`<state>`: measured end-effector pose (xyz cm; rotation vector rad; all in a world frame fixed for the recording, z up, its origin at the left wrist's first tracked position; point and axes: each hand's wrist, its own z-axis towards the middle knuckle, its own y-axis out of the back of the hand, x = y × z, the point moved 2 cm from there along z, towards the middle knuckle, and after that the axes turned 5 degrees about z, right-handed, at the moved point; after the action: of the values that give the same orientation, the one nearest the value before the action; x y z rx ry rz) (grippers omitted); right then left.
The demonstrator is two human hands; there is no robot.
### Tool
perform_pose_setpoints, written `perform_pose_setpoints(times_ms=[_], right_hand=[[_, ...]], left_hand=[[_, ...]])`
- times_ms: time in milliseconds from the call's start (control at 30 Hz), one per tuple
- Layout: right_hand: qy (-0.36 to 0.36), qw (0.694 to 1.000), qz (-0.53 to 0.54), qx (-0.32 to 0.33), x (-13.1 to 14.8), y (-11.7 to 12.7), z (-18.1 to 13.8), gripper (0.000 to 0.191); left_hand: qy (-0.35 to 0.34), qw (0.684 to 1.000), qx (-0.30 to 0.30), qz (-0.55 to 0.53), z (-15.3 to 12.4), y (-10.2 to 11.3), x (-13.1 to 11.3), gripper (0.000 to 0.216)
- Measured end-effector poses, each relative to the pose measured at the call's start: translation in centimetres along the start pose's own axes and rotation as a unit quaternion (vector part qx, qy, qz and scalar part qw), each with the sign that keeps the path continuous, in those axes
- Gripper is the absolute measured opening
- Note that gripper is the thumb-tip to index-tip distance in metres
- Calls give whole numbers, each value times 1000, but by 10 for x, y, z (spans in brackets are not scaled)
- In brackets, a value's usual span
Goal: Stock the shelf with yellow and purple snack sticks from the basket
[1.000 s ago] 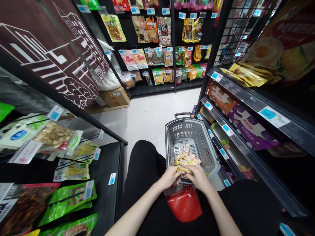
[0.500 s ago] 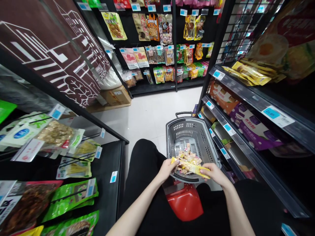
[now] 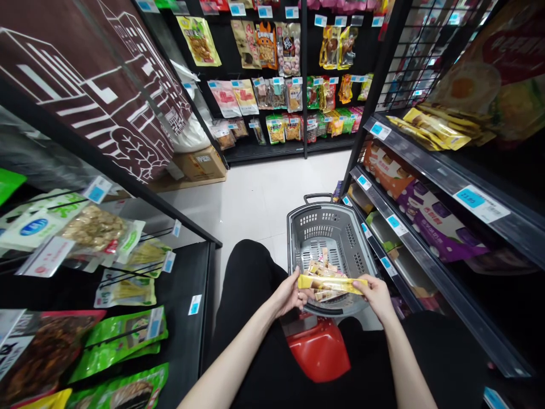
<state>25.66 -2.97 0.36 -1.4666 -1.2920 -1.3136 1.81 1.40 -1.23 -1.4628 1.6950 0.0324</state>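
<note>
Left hand (image 3: 292, 294) pinching left end of yellow pack (image 3: 330, 283). Right hand (image 3: 377, 296) pinching right end, fingers closed on it. Pack stretched between both hands, above near part of gray basket (image 3: 361, 244). Small packs (image 3: 324, 262) in heap inside basket, partly hidden by yellow pack. Handle (image 3: 318, 196) at far end of basket. Red thing (image 3: 319, 352) near basket, between legs. More yellow packs (image 3: 438, 128) on right shelf (image 3: 432, 167), purple boxes (image 3: 443, 224) below. Green bags (image 3: 117, 343) at left.
</note>
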Motion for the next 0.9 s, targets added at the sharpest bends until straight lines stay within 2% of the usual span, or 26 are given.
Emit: perform_pose_setpoints(times_ms=[100,200,333,500,700,800,900], right_hand=[[34,999,-42,4,-1,8,-2,28],[28,999,-44,13,-3,14,-3,29],[-17,999,36,27,-6,11,-1,37],[-14,999,41,-22,-9,-4,3,50],[30,999,-11,3,-2,-40,-7,39],[43,998,-20,33,4,-59,-14,36],[25,999,-24,35,10,-59,-16,32]], left_hand=[[36,999,24,1,-3,1,-1,59],[-19,999,11,38,-7,-1,-5,38],[-75,991,-29,102,-9,-4,-7,40],[-84,977,-12,195,-6,-10,-4,49],[-105,923,25,368,-10,-21,3,33],[-53,939,82,331,-12,-29,8,34],[-17,954,124,271,-15,-32,7,36]])
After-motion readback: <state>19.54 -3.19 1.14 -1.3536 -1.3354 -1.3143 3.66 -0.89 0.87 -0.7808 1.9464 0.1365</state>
